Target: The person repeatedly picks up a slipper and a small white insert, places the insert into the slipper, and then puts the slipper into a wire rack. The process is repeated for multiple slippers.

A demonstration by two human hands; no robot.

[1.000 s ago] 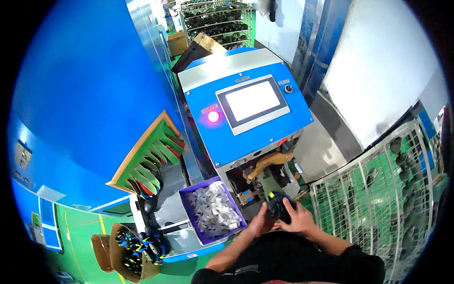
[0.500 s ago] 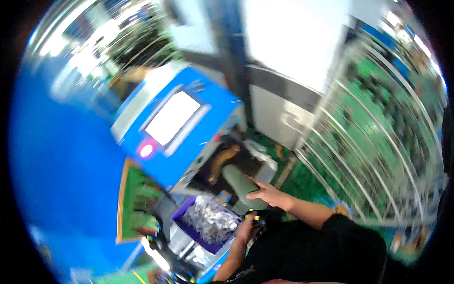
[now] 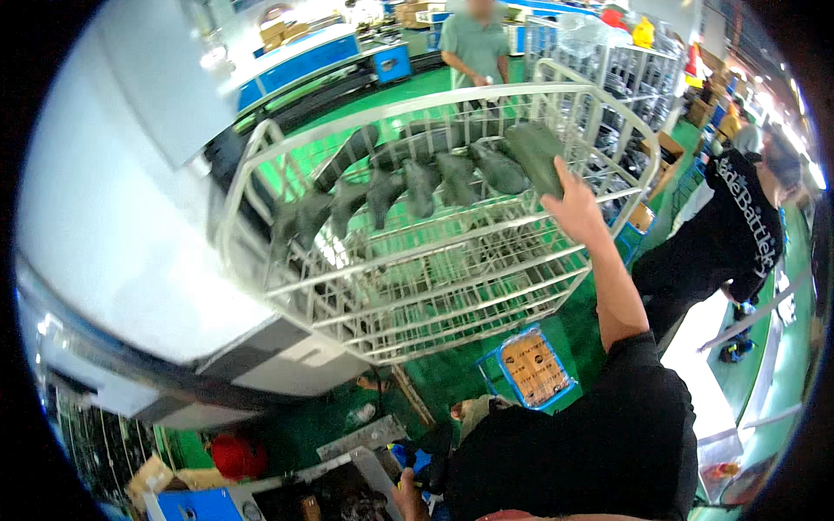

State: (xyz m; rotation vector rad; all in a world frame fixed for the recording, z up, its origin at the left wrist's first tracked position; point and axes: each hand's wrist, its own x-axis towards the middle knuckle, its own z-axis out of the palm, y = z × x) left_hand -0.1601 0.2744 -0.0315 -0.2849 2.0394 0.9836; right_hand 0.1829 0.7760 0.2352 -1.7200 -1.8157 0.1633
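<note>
- A dark grey-green moulded piece, long and flat, lies at the right end of the top shelf of a white wire rack cart; the right hand is raised to it, fingers closed over its lower edge with the thumb underneath.
- Beside it on the same shelf a row of similar grey pieces runs leftward in a curved line, each leaning against the next, down to the rack's left corner.
- The lower shelves of the rack are bare wire, with the green floor showing through them.
- The left hand sits low at the bottom edge, near a dark bin; only part of it shows, and I cannot tell whether it is spread or gripping anything.
- A blue crate stands on the floor just under the rack's right corner, filled by a brown cardboard sheet or box top.
- A red round object rests on the floor at lower left, near a large grey-white machine housing.
- A second wire rack stands behind, loaded with dark parts too small to make out.
- A person in a black shirt bends at the right; another in a green shirt stands beyond the rack.
</note>
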